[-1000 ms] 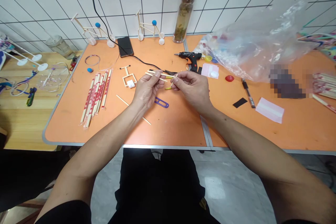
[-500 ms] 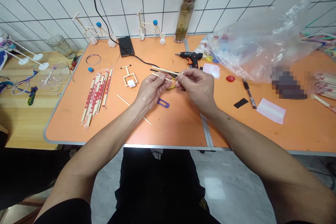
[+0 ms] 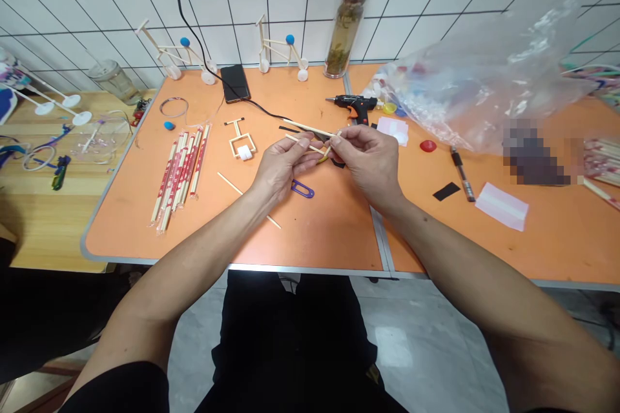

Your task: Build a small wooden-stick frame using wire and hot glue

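Above the middle of the orange table, my left hand (image 3: 285, 164) pinches a thin wooden stick (image 3: 306, 144) between thumb and fingers. My right hand (image 3: 371, 158) is closed on a longer wooden stick (image 3: 307, 128) that points up to the left, with a short piece angled down at its fingertips. The sticks come close together between my hands; I cannot tell whether they touch. Beneath my left hand lies a purple clip-like piece (image 3: 303, 189), and a loose thin stick (image 3: 230, 182) is partly covered by my left forearm. A small stick frame (image 3: 241, 142) rests to the left.
Paper-wrapped chopsticks (image 3: 179, 174) lie at left. Two stick bicycle models (image 3: 278, 48), a phone (image 3: 235, 84) and a tea bottle (image 3: 347, 26) line the back. A black glue gun (image 3: 356, 105), a plastic bag (image 3: 465, 84), a red cap (image 3: 427, 146) and a pen (image 3: 462, 174) are at right.
My hands keep hold of the sticks. The stick in my left hand has shifted slightly right, nearer the right fingertips. The whole view has moved a little.
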A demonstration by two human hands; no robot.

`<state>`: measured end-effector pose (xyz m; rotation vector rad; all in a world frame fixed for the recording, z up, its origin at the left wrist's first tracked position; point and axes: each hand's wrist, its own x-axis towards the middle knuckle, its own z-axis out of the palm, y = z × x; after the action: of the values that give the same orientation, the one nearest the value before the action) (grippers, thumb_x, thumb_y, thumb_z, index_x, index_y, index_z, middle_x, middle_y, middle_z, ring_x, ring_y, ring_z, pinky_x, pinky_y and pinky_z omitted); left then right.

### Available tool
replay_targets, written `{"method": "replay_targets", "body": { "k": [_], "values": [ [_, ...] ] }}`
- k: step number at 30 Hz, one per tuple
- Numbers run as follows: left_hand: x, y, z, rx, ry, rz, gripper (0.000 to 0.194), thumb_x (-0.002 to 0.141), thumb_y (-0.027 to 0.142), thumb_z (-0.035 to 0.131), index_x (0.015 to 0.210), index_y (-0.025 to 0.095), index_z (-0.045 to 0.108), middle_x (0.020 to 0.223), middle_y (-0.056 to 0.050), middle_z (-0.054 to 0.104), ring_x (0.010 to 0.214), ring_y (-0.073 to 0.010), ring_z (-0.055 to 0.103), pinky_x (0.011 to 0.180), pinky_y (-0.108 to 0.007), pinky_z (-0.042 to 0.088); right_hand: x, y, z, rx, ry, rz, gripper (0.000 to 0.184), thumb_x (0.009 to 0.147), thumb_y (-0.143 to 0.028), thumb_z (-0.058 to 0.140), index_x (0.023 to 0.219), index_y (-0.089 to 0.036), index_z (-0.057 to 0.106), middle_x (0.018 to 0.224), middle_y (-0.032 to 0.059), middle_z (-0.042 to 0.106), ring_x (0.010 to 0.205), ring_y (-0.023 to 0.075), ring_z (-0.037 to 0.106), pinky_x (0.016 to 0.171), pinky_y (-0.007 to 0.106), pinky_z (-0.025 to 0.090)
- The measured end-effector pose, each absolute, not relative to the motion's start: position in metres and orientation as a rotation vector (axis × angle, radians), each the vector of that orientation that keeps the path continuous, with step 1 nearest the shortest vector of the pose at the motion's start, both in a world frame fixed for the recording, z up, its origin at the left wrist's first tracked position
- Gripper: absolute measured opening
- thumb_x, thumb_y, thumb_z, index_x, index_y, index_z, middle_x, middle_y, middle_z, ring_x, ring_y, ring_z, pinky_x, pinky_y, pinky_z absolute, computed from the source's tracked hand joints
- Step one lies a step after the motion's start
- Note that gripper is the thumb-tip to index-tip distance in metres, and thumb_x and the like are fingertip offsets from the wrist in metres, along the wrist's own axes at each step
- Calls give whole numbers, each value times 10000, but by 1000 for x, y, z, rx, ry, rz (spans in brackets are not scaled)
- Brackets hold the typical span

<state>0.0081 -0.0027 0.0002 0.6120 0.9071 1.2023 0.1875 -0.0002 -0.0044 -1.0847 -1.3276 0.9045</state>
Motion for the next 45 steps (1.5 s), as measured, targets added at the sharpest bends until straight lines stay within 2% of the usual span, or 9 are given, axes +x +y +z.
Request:
{"method": "replay_targets", "body": {
  "k": [8, 15, 21, 23, 31, 37, 42, 45],
  "values": [
    [8, -4, 2, 588, 922, 1184, 59, 1092, 176, 820, 1040, 163, 843, 986, -60, 917, 751, -123, 864, 714, -178, 661, 188, 0, -6, -1077, -1337, 905, 212, 937, -414, 913, 869, -262, 781, 804, 11, 781, 748, 188, 764, 774, 376, 658],
    [8, -5, 2, 621, 954, 1174, 69, 1120, 195, 784, 1107, 155, 838, 1055, -73, 930, 792, -125, 875, 787, -186, 684, 188, 0, -7, -1067, -1349, 877, 184, 935, -382, 917, 869, -259, 796, 799, 8, 792, 754, 199, 775, 761, 380, 661],
    [8, -5, 0, 634, 1004, 1147, 136, 1099, 268, 839, 1187, 164, 842, 1193, -105, 933, 997, -178, 918, 977, -244, 712, 188, 0, -8, -1050, -1353, 874, 166, 939, -369, 907, 875, -257, 802, 819, 9, 805, 763, 192, 779, 763, 373, 656],
    [8, -5, 0, 630, 1007, 1145, 132, 1107, 259, 826, 1197, 164, 841, 1201, -106, 933, 1015, -181, 920, 982, -247, 715, 188, 0, -7, -1056, -1357, 873, 184, 943, -386, 915, 880, -259, 798, 814, 8, 801, 763, 196, 780, 770, 381, 665],
    [8, -5, -2, 625, 980, 1166, 104, 1118, 222, 798, 1189, 154, 833, 1144, -99, 933, 881, -149, 904, 942, -245, 716, 187, 0, -6, -1048, -1357, 870, 163, 930, -361, 888, 853, -254, 793, 783, 4, 781, 725, 182, 757, 752, 368, 654],
    [8, -5, -3, 623, 968, 1160, 93, 1110, 227, 811, 1163, 154, 833, 1154, -98, 933, 916, -155, 908, 948, -243, 718, 188, 1, -8, -1091, -1366, 852, 221, 931, -435, 907, 867, -262, 784, 795, 10, 782, 762, 204, 773, 768, 385, 673],
    [8, -4, -4, 619, 971, 1155, 86, 1108, 229, 811, 1137, 153, 839, 1180, -108, 930, 1024, -183, 917, 1011, -270, 717, 188, 0, -7, -1070, -1368, 847, 167, 929, -384, 878, 863, -260, 788, 786, 4, 769, 742, 191, 756, 758, 375, 651],
    [9, -5, -4, 619, 964, 1160, 83, 1118, 216, 791, 1110, 150, 840, 1167, -106, 930, 978, -172, 914, 1003, -269, 713, 188, 0, -6, -1081, -1373, 840, 154, 935, -365, 866, 859, -258, 786, 786, 3, 766, 739, 187, 749, 752, 372, 639]
  ]
}}
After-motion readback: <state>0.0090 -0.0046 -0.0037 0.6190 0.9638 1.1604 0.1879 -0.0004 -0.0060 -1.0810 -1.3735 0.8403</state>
